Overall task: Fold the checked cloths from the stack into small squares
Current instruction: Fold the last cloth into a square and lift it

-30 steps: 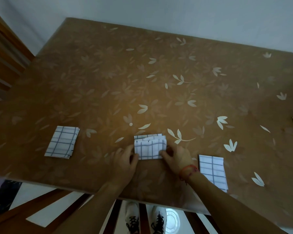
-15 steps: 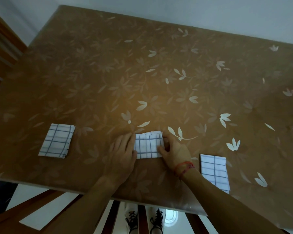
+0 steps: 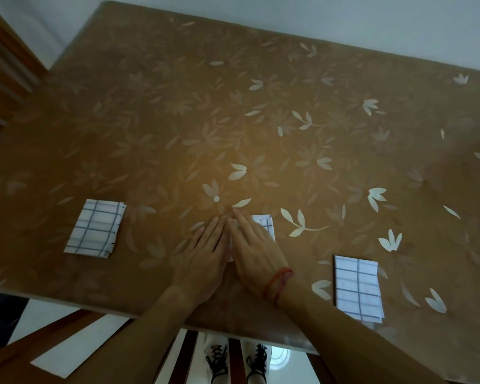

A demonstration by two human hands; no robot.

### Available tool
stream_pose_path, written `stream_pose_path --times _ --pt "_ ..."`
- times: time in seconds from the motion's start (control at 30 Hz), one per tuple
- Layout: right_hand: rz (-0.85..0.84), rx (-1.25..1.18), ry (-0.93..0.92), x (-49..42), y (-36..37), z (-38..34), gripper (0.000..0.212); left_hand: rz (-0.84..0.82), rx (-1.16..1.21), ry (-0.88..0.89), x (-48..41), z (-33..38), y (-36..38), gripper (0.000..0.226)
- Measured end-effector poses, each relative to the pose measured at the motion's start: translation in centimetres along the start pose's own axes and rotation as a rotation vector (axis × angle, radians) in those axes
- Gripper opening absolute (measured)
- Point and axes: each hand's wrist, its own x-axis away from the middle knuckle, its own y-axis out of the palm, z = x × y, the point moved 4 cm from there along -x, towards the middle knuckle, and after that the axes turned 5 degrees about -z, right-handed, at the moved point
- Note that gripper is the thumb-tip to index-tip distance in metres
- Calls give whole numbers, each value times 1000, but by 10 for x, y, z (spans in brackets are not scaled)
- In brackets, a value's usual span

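A small folded white cloth with dark checks [image 3: 265, 224] lies near the table's front edge, mostly hidden under my hands. My left hand [image 3: 203, 253] and my right hand [image 3: 254, 249] lie flat on it side by side, fingers straight and pressing down. Only its far right corner shows. My right wrist wears a red string. A second folded checked cloth [image 3: 94, 228] lies flat to the left. A third folded checked cloth [image 3: 357, 286] lies to the right, close to the front edge.
The table [image 3: 233, 120] wears a brown cover with a pale leaf pattern. Its front edge runs just below my wrists. A wall stands behind the far edge, and wooden furniture [image 3: 3, 79] is at the far left. My shoes show below.
My hands were at the cloth's left and right sides, fingertips on its edges. They have come together over it and now press it flat, covering most of it.
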Motion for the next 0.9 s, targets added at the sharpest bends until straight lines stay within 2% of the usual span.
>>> stream_pose_path --times 0.13,0.5,0.77,0.9 --pt "-47 83 -37 -3 22 3 48 5 16 11 0 1 5 56" --pt "-154 237 -76 3 18 14 55 -38 -15 10 0 -2 7 55" --pt "-252 301 -13 28 0 66 60 -59 -18 -11 -1 -1 3 55" --pt "-287 300 12 30 -4 67 62 -76 -16 -21 -2 0 2 55"
